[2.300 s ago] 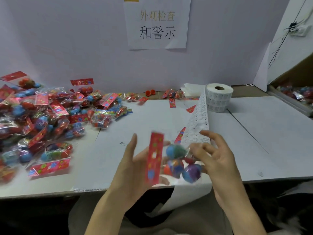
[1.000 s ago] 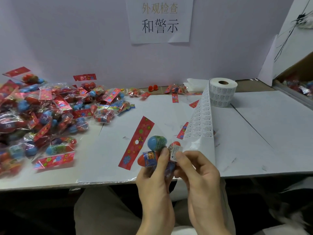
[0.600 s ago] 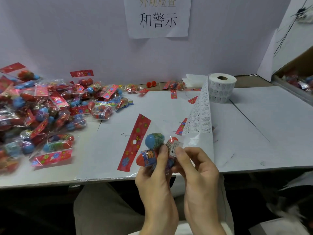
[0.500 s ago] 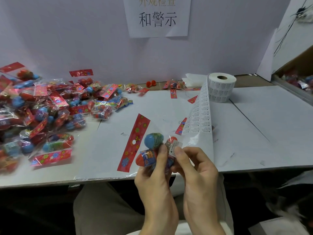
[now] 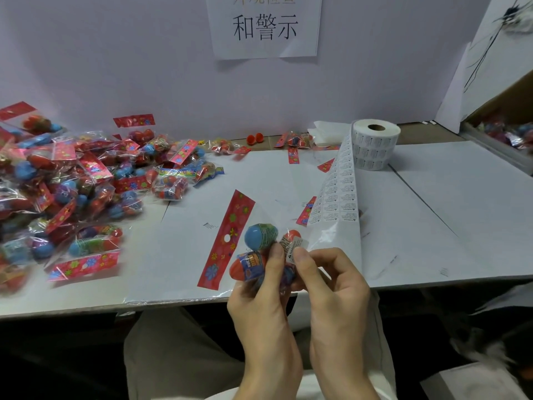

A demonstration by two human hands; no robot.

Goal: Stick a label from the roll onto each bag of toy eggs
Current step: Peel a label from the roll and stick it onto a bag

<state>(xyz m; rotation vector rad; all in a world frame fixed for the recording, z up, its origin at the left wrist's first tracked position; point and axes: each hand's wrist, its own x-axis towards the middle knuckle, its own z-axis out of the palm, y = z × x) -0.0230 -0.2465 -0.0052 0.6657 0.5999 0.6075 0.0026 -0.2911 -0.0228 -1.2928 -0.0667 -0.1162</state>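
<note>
In the lower centre of the frame, just off the near table edge, the left hand (image 5: 259, 301) grips the bag (image 5: 251, 265) of toy eggs, fingers curled round it and thumb laid over the orange egg. The right hand (image 5: 337, 287) pinches the small white label (image 5: 297, 246) against the crinkled film, thumb on top and fingers curled behind. The likely trouble sits here: the film is loose and rides over rounded eggs, so the label may crease, trap a fold or hold by one edge only unless the thumb rubs it flat. The backing strip (image 5: 337, 203) runs past the right hand and drops off the table edge, so a tug from that hand could drag the strip or topple the roll (image 5: 375, 148). The bag's red header card (image 5: 227, 235) juts up and left over the white table (image 5: 461, 215). At centre left a pile of bags (image 5: 72, 180) spreads to the frame edge. The roll stands upright right of centre, and two loose orange egg halves (image 5: 255, 138) lie by the wall (image 5: 115, 67). A paper sign (image 5: 264, 27) hangs at top centre, and a cardboard box (image 5: 513, 105) holding more bags shows at the right edge.
</note>
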